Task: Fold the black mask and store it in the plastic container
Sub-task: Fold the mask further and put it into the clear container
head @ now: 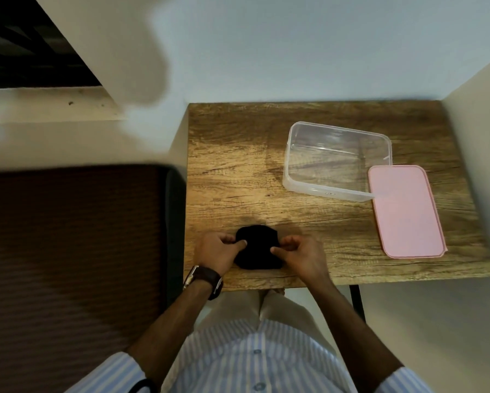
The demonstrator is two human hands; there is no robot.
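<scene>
Black mask (258, 247) sits at the bench's (238, 171) 6 o'clock edge, bunched up small; left hand (219, 252) pinches its 9 o'clock side, right hand (300, 255) pinches the 3 o'clock side. Honestly the fold could spring open on the way to the plastic container (337, 161) at 1 o'clock; soft fabric, loose grip, lid (405, 211) lying just beside it.

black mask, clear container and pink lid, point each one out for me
black mask (259, 248), head view, middle of the folded cloth
clear plastic container (327, 191), head view, near wall below the rim
pink lid (405, 211), head view, centre of its flat top
</scene>
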